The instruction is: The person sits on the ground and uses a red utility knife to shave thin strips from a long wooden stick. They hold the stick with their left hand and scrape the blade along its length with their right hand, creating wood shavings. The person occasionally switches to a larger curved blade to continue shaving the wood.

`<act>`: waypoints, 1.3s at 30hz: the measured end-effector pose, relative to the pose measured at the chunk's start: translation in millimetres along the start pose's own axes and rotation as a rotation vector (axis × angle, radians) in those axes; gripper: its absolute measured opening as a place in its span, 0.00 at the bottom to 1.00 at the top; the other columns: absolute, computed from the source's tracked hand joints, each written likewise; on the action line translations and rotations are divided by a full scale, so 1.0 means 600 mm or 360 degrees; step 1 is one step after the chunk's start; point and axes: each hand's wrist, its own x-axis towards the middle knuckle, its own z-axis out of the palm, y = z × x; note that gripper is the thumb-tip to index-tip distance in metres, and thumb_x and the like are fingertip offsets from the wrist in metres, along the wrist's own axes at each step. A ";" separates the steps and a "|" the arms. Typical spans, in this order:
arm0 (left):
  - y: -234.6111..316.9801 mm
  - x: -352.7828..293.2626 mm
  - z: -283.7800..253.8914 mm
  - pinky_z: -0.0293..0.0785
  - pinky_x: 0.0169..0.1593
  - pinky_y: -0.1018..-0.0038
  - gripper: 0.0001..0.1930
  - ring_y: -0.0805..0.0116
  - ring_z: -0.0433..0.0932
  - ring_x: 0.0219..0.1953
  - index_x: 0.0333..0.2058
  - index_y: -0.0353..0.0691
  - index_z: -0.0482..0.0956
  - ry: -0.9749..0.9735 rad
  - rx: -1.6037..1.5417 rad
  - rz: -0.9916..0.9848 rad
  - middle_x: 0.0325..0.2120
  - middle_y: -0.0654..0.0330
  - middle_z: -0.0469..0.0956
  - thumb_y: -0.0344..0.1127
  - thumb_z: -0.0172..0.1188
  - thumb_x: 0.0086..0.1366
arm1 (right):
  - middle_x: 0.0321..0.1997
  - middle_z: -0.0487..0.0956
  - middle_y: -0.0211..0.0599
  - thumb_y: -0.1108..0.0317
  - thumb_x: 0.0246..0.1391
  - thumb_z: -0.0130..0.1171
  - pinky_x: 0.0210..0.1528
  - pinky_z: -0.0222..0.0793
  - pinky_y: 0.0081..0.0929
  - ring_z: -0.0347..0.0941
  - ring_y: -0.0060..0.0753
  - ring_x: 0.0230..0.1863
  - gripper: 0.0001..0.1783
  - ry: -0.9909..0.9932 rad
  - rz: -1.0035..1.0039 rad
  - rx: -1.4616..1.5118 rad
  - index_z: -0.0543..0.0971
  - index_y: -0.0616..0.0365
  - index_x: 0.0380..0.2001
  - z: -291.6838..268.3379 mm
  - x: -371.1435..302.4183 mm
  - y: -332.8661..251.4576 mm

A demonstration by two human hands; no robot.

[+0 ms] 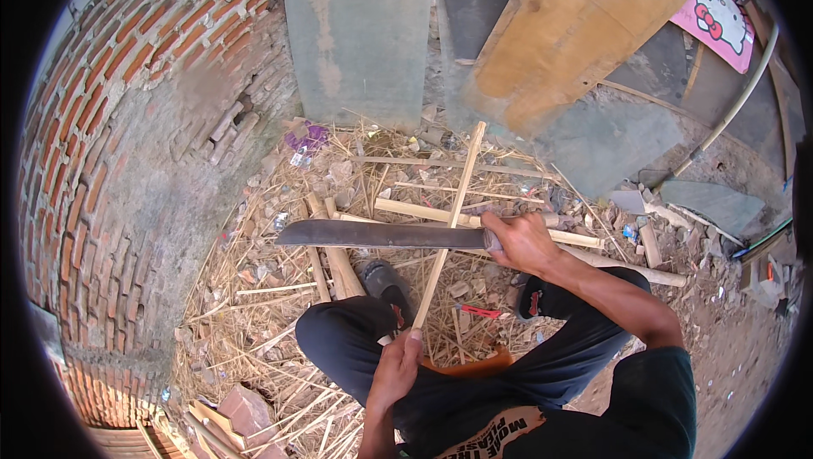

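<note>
My right hand is closed round the handle of a machete, whose long dark blade points left and lies across a thin split bamboo strip. Whether the blade touches the strip or passes just above it, I cannot tell. The strip's near end is in my closed left hand, close to my left thigh. From there it slants up and away, its far end raised beyond the blade. Below the machete, between my feet, a red-handled tool rests on the littered ground.
Straw-like shavings and rubble cover the ground. Several bamboo pieces lie around my feet. A brick wall rises on the left. Grey panels and a brown board lean at the back. A pale pipe curves at far right.
</note>
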 end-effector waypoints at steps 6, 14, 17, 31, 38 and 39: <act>-0.023 -0.038 0.003 0.68 0.33 0.65 0.27 0.67 0.67 0.24 0.30 0.35 0.72 0.0009 -0.0106 -0.0090 0.19 0.61 0.68 0.48 0.44 0.88 | 0.26 0.84 0.54 0.67 0.48 0.69 0.35 0.80 0.54 0.84 0.64 0.30 0.19 0.0402 0.0455 0.0140 0.80 0.57 0.45 -0.016 0.047 0.118; -0.035 -0.017 0.002 0.61 0.30 0.70 0.29 0.73 0.61 0.22 0.26 0.41 0.66 -0.0239 -0.0260 -0.0149 0.18 0.67 0.64 0.50 0.37 0.89 | 0.24 0.83 0.55 0.66 0.47 0.68 0.35 0.79 0.57 0.84 0.65 0.30 0.22 0.0126 0.0215 -0.0011 0.81 0.53 0.48 -0.011 0.022 0.089; -0.015 -0.027 -0.001 0.57 0.27 0.74 0.27 0.76 0.57 0.21 0.28 0.44 0.63 -0.0348 -0.0546 -0.0362 0.19 0.68 0.61 0.52 0.34 0.90 | 0.27 0.84 0.57 0.66 0.48 0.68 0.38 0.80 0.57 0.84 0.66 0.32 0.22 0.0129 0.0176 0.0047 0.82 0.55 0.49 -0.006 0.034 0.084; -0.048 -0.018 -0.036 0.47 0.18 0.80 0.32 0.81 0.52 0.16 0.31 0.46 0.64 -0.0669 -0.1206 -0.0482 0.17 0.69 0.56 0.69 0.39 0.83 | 0.23 0.80 0.56 0.66 0.54 0.69 0.32 0.76 0.52 0.81 0.64 0.27 0.14 0.0431 0.0375 0.0355 0.79 0.58 0.41 -0.011 0.029 0.100; -0.030 -0.002 -0.018 0.45 0.19 0.78 0.31 0.80 0.52 0.17 0.31 0.47 0.62 -0.0799 -0.1051 -0.0537 0.18 0.70 0.56 0.66 0.35 0.85 | 0.20 0.81 0.44 0.67 0.41 0.71 0.27 0.74 0.50 0.82 0.54 0.23 0.27 0.0292 -0.0149 -0.0032 0.78 0.53 0.48 0.014 0.011 0.036; -0.033 -0.005 -0.016 0.45 0.19 0.79 0.31 0.80 0.51 0.17 0.31 0.47 0.62 -0.0804 -0.1030 -0.0542 0.18 0.70 0.55 0.66 0.35 0.85 | 0.20 0.81 0.44 0.68 0.41 0.71 0.28 0.75 0.50 0.82 0.54 0.24 0.26 0.0276 -0.0141 -0.0034 0.78 0.53 0.48 0.014 0.014 0.038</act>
